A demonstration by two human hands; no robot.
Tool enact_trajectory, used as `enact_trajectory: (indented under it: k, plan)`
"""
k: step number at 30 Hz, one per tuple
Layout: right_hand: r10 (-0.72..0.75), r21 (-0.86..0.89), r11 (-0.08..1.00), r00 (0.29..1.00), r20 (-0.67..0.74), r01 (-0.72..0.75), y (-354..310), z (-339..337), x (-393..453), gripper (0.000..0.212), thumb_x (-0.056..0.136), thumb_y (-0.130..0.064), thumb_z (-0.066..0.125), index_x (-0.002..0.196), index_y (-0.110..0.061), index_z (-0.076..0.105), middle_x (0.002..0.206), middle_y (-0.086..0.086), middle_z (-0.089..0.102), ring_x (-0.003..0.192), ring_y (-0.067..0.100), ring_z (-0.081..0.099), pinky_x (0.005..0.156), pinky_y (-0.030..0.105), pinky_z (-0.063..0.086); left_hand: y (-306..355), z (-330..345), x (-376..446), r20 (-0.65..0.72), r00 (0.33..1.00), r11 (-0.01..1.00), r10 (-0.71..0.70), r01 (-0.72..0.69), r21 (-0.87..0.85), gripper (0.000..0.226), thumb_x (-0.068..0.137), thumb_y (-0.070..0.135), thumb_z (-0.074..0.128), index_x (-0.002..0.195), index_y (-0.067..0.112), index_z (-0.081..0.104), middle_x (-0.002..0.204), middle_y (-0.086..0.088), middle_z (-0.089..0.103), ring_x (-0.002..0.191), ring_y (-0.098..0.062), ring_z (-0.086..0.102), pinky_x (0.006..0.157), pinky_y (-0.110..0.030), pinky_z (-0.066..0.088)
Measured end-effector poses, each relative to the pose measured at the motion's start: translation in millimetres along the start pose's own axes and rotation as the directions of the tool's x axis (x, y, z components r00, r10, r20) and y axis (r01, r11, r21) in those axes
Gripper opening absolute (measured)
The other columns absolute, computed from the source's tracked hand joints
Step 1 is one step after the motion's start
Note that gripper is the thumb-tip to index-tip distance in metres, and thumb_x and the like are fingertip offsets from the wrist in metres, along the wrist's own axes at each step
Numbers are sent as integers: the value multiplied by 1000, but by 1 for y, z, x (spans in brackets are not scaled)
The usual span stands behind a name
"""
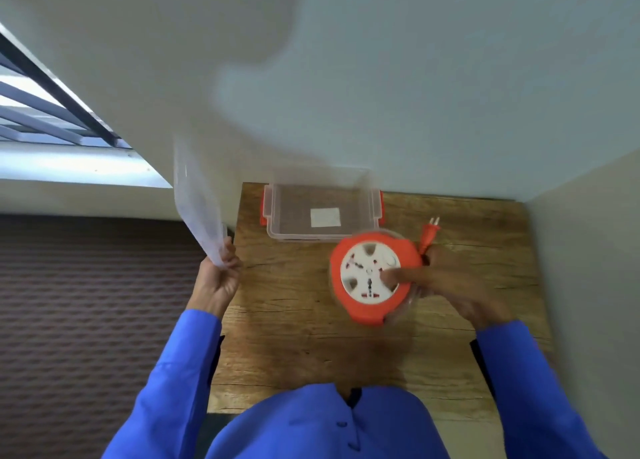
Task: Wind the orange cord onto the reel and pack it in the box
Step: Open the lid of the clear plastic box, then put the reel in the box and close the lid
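Note:
An orange reel (363,306) with a white socket face is tilted above the wooden table (294,337), gripped by my right hand (460,282), thumb on the white face. An orange plug (428,235) sticks out behind the reel, near that hand. No loose cord shows. A clear plastic box (277,216) with orange clips stands open at the table's far edge, with a white label on its floor. My left hand (220,277) holds the clear lid (199,202) upright, off the table's left edge.
The small table sits in a corner, with a pale wall (450,95) behind it and another on the right. A dark patterned surface (86,303) lies to the left. A barred window (41,112) is at upper left.

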State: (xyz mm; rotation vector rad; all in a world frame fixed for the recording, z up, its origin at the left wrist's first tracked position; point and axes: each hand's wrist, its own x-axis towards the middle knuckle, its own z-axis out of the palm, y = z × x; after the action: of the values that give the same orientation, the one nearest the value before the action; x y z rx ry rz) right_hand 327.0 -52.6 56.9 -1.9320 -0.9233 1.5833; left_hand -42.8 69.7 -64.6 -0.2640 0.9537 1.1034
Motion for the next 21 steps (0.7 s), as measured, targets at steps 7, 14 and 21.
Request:
enact_trajectory:
  k: [7, 14, 21]
  plan:
    - [-285, 94, 948, 942, -179, 304, -70, 28, 54, 54, 63, -13, 101, 100, -8, 62, 103, -2, 82, 96, 10, 80, 70, 29, 66, -9, 7, 0, 80, 997, 999, 21, -23, 28, 38, 100, 14, 65, 137, 13, 56, 85, 0, 62, 50, -3, 51, 43, -12, 41]
    - [-39, 264, 963, 997, -64, 55, -58, 59, 137, 58, 68, 7, 95, 118, 0, 66, 110, 12, 82, 101, 31, 81, 77, 51, 69, -8, 0, -1, 63, 997, 995, 35, -40, 94, 58, 87, 20, 72, 143, 12, 55, 88, -1, 65, 51, -3, 54, 42, -13, 43]
    - [184, 325, 922, 976, 113, -211, -36, 85, 168, 53, 77, 8, 88, 126, -3, 71, 115, 17, 81, 110, 37, 77, 85, 55, 66, -21, 4, -4, 37, 998, 961, 52, -60, 270, 19, 112, 10, 52, 127, 10, 63, 91, -2, 65, 53, -4, 45, 44, -16, 41]
